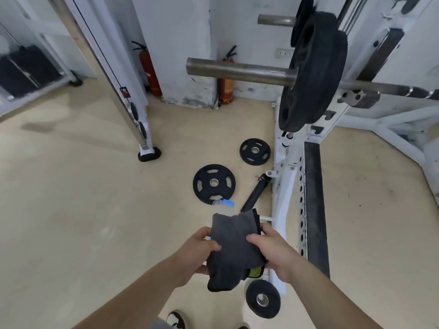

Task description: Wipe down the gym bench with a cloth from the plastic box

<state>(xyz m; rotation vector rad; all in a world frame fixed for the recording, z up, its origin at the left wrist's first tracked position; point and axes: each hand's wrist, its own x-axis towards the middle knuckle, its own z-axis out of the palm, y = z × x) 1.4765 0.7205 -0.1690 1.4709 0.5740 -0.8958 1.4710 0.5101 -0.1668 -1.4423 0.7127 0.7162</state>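
Head view: I see both hands held up over the floor with a dark grey cloth (235,245) between them. The left hand (202,250) curls its fingers round the cloth's left edge. The right hand (273,252) grips the right edge, thumb on top. A clear plastic box (224,206) with blue trim peeks out past the cloth's top edge, beside one of the weight plates (213,184) on the floor. The gym bench (314,210) runs along the right, its black pad near the right hand.
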